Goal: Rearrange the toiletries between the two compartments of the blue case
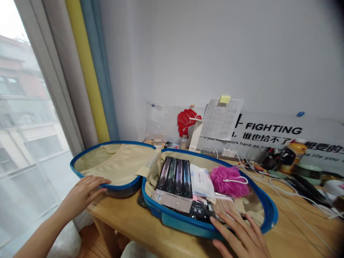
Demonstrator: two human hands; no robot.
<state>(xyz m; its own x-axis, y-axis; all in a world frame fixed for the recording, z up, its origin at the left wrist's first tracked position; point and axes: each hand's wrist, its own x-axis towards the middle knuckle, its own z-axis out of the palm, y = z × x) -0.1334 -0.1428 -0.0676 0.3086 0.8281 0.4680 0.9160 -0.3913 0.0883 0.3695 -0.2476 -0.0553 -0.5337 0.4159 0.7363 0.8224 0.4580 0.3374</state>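
A blue suitcase lies open on a wooden desk (134, 218). Its lid half (88, 170), lined in beige, hangs out to the left. My left hand (84, 193) rests flat on the lid's near rim, fingers stretched out. The base half (268, 208) holds a toothbrush pack (175, 177), a white packet (200, 181), a pink bath sponge (228, 179), a wooden comb (224, 205) and dark boxes (197, 208). My right hand (240, 234) lies spread on the base's near rim, fingertips beside the comb, holding nothing.
Against the wall stand a FIGHTING banner (274, 129), a pinned paper sheet (221, 118), a red fist cutout (186, 122), a glass (158, 140) and a small bottle (184, 142). Cables (282, 186), a juice bottle (292, 150) and a green bowl (307, 172) clutter the right. A window and curtains (88, 71) are left.
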